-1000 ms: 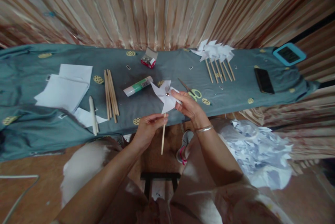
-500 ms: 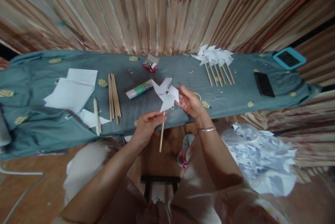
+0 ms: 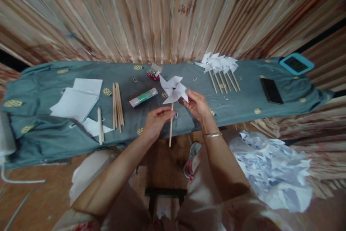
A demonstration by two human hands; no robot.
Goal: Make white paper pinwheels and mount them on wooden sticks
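A white paper pinwheel with a shiny pin at its centre is held up in front of me above the table's near edge. My left hand pinches its wooden stick a little below the blades, and the stick's lower end sticks out past the fingers. At the right-hand blade, my right hand has thumb and fingers closed about the paper tip. Beyond the pinwheel lie a glue tube and a small red box of metal pins with its lid up.
Several finished pinwheels lie in a row at the back right. Farther right are a phone and a blue-framed device. Leftward lie loose sticks, a white pen-like tool and paper sheets. A bag of paper pieces stands low right.
The pinwheel has turned a little and sits slightly higher, its stick more upright. My right fingers have closed onto a blade tip. The view has shifted slightly.
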